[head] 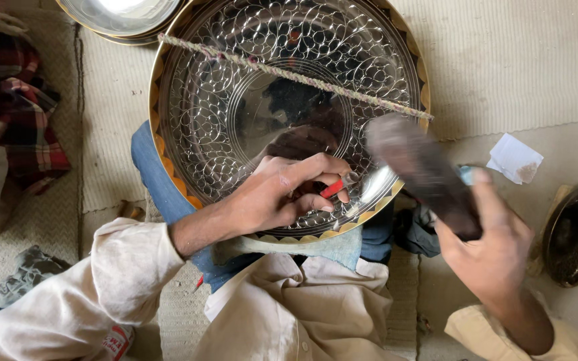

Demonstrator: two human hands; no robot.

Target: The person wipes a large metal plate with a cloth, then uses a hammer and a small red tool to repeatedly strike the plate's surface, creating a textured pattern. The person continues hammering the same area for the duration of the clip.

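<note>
A large round metal tray [209,87] with engraved looping patterns and a brass-coloured rim rests on my lap. My left hand [282,190] lies on its lower part, fingers pinched around a small red-handled chisel [332,189] whose tip touches the tray. My right hand [493,244] is raised to the right of the tray and grips a dark wooden mallet [419,167], blurred, its head above the tray's lower right rim. A twisted cord [289,73] runs slantwise across the tray's face.
Another shiny metal dish [122,17] sits at the top left. A plaid cloth [15,100] lies at the left. A dark round bowl [576,234] stands at the right edge, a scrap of white paper [513,157] near it. Woven matting covers the floor.
</note>
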